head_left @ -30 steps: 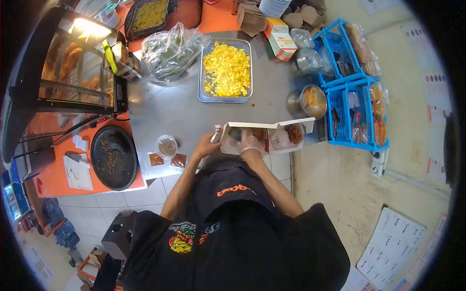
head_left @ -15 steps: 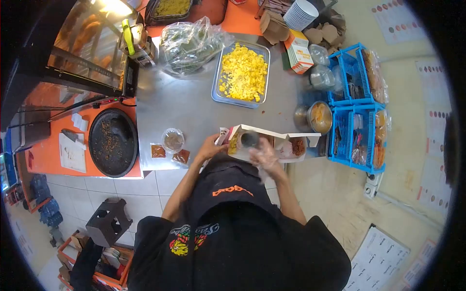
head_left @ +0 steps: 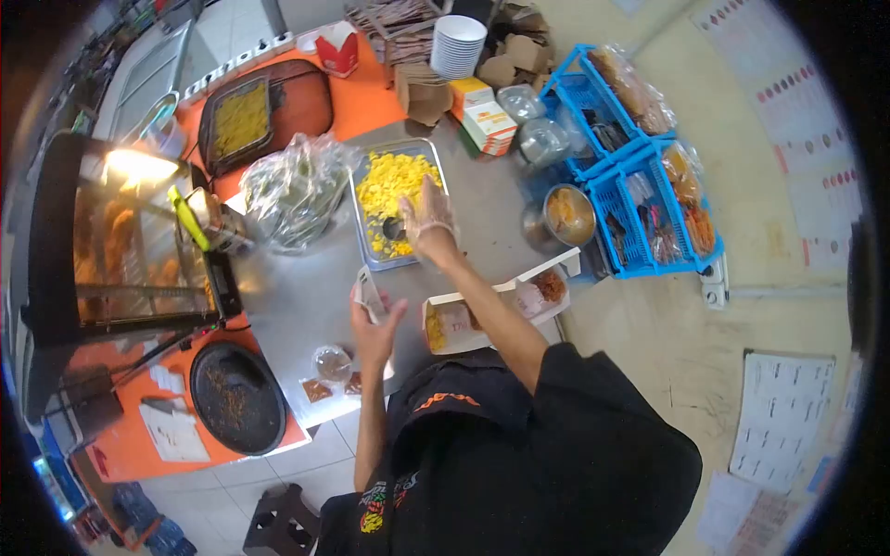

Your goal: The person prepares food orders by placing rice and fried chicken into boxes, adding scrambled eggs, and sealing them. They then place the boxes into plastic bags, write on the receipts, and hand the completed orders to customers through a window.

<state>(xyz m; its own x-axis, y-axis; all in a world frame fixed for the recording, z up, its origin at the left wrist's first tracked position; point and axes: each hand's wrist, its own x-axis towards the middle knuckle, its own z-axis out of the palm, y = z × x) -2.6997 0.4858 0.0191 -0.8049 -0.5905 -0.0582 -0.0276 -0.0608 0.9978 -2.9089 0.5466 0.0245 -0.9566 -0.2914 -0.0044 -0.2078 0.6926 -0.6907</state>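
Observation:
My right hand (head_left: 428, 221), in a clear plastic glove, is over the near part of a metal tray (head_left: 380, 263) of yellow scrambled pieces (head_left: 397, 183). Its fingers are closed on a small dark round scoop (head_left: 393, 228) that touches the yellow food. My left hand (head_left: 374, 324) is raised beside the white flap (head_left: 368, 295) of a carton, thumb apart from the fingers. Below my right forearm lie open food boxes (head_left: 454, 324), with yellow food at the left end and reddish-brown food (head_left: 550, 285) at the right. My forearm hides part of them.
A plastic bag of greens (head_left: 298, 196) lies left of the tray. A black stone plate (head_left: 238, 398), a cup (head_left: 331, 363) and sauce packets (head_left: 316, 389) are at the lower left. Blue baskets (head_left: 640, 206) and a metal bowl (head_left: 568, 215) stand right. A heated display case (head_left: 130, 250) is far left.
The view has turned. My right hand has moved with the scoop from the boxes to the yellow food in the tray. My left hand has come off the box edge, its thumb spread.

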